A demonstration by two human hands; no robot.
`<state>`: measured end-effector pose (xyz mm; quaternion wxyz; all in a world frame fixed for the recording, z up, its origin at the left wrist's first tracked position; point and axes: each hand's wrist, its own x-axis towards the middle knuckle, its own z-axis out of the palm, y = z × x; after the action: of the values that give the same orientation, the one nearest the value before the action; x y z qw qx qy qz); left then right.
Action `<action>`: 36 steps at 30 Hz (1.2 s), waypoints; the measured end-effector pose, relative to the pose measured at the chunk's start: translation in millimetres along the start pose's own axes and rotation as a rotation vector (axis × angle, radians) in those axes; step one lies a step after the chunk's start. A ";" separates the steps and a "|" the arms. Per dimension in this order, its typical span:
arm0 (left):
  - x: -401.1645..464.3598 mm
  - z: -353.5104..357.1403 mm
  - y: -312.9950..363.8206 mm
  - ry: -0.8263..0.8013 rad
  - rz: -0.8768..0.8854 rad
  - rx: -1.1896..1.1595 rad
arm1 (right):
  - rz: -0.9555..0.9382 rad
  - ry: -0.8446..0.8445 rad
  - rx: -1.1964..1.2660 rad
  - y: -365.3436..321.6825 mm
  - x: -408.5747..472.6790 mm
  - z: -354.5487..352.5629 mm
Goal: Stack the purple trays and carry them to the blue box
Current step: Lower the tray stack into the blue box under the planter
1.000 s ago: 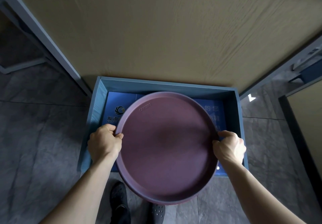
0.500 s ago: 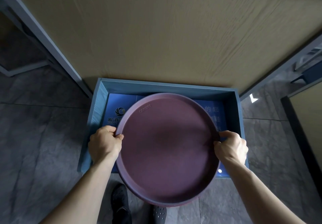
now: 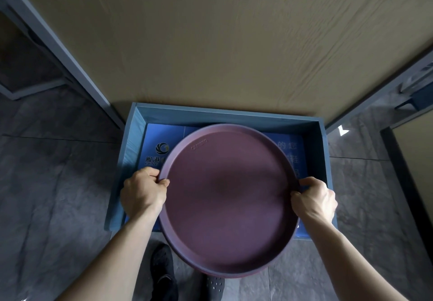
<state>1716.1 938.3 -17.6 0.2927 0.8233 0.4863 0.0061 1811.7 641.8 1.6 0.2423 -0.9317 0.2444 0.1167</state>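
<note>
I hold a round purple tray stack [image 3: 228, 197] level above the open blue box [image 3: 225, 115] on the floor. A second rim shows under the top tray at its near edge. My left hand [image 3: 143, 191] grips the left rim, thumb over the lip. My right hand [image 3: 314, 198] grips the right rim the same way. The trays cover most of the box's blue printed bottom [image 3: 164, 141], and their near edge hangs past the box's front wall.
The box stands against a tan wood-grain panel [image 3: 222, 43] framed by grey metal legs [image 3: 70, 59]. Grey floor tiles [image 3: 51, 183] surround it. My dark shoes [image 3: 164, 272] are just behind the box's front wall.
The trays and both hands have shifted slightly lower in view, over the box; the grip has not changed.
</note>
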 end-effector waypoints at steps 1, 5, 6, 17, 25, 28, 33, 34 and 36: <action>0.5 -0.8 0.1 -0.004 0.001 -0.005 | -0.005 0.000 -0.001 0.6 -0.4 0.1; 1.4 -3.3 1.6 -0.016 -0.012 -0.018 | 0.010 0.003 0.014 1.0 -1.0 1.2; 1.5 -3.4 1.5 -0.016 -0.014 -0.019 | 0.022 -0.001 0.023 0.2 -0.6 0.9; 2.3 1.0 -1.7 -0.019 -0.003 -0.013 | 0.151 0.010 0.219 5.9 -3.3 1.4; 6.0 1.5 -2.5 -0.008 -0.014 -0.013 | 0.131 -0.056 0.217 6.0 -7.2 -3.1; 5.3 1.3 -3.5 -0.003 0.003 -0.010 | 0.134 -0.027 0.200 1.9 -8.3 -2.7; -1.6 2.5 -9.6 0.037 0.017 -0.014 | 0.106 0.028 0.203 5.2 -15.2 2.9; -3.6 2.7 -11.1 0.042 0.019 -0.022 | 0.121 0.035 0.216 5.8 -15.0 2.7; -6.1 3.6 -14.1 0.050 0.015 -0.041 | 0.129 0.042 0.228 6.0 -14.3 3.4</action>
<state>1702.7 936.6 -25.8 0.2972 0.8204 0.4869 0.0388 1796.1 644.6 1.1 0.3336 -0.8826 0.3205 0.0837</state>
